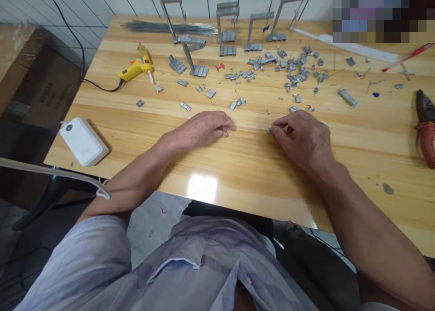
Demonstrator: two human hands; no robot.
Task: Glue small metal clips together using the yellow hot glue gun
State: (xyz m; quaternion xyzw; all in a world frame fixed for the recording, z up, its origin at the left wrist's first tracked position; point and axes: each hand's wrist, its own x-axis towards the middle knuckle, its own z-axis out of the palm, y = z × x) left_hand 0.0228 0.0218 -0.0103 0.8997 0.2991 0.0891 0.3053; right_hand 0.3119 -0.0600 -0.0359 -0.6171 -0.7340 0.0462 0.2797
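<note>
My left hand [210, 127] rests on the wooden tabletop, its fingers loosely bent and a little apart; nothing shows in them. My right hand [302, 136] pinches a small silver metal piece [269, 131] between thumb and forefinger, low against the table. Just beyond the hands lie folded metal pieces [242, 101] and another small silver bit [297, 98]. A larger pile of such silver pieces [295, 68] spreads farther back. Several small metal stands [199, 70], each an upright with a bent top arm on a ribbed base, are lined up toward the wall.
At the back left lie a yellow glue gun [137, 68] and a bundle of thin metal rods [146, 27]. A white power bank [83, 141] with a cable sits near the left edge. Red-handled pliers [426, 129] and a red pen [408, 57] are on the right.
</note>
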